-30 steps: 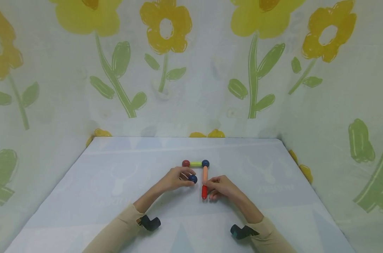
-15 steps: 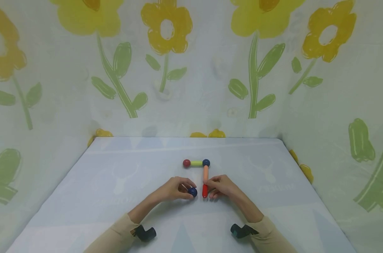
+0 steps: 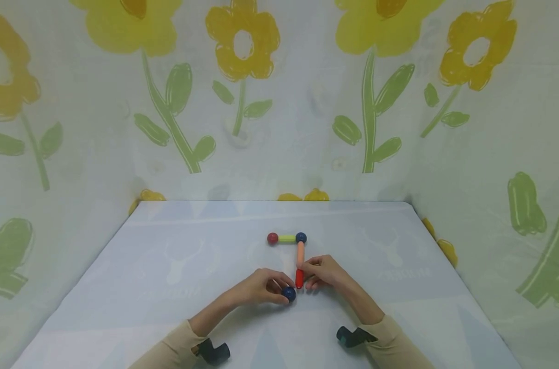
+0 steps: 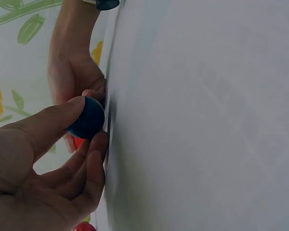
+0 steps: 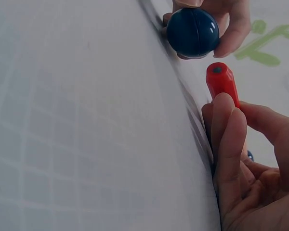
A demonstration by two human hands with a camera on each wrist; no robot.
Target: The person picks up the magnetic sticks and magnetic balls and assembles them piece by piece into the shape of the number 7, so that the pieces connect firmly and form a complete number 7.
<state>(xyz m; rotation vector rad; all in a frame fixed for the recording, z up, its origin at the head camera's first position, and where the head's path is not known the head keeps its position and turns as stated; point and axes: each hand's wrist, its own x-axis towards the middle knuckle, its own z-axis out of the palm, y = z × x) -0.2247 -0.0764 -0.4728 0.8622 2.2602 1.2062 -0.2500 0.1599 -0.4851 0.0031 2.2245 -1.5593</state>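
My left hand (image 3: pixel 263 288) pinches a dark blue ball (image 3: pixel 288 293) between thumb and fingers, low over the table. In the right wrist view the ball (image 5: pixel 193 32) sits a small gap from the bare end of a red rod (image 5: pixel 220 79), which shows a dark dot. My right hand (image 3: pixel 324 271) pinches the red rod (image 3: pixel 299 279) near where it meets a peach rod (image 3: pixel 300 252). That peach rod runs up to a second blue ball (image 3: pixel 301 237). From there a yellow-green rod (image 3: pixel 286 238) leads left to a red ball (image 3: pixel 272 238).
The pieces lie on a white cloth-covered table (image 3: pixel 205 230) with faint printed patterns. Flower-printed curtains (image 3: pixel 302 102) stand around its back and sides. A dark camera mount (image 3: pixel 215 352) is on the left wrist, and another mount (image 3: pixel 353 337) on the right.
My left hand has carried the blue ball toward me and slightly right, from beside the peach rod to near the red rod's lower end. The right hand has stayed in place.
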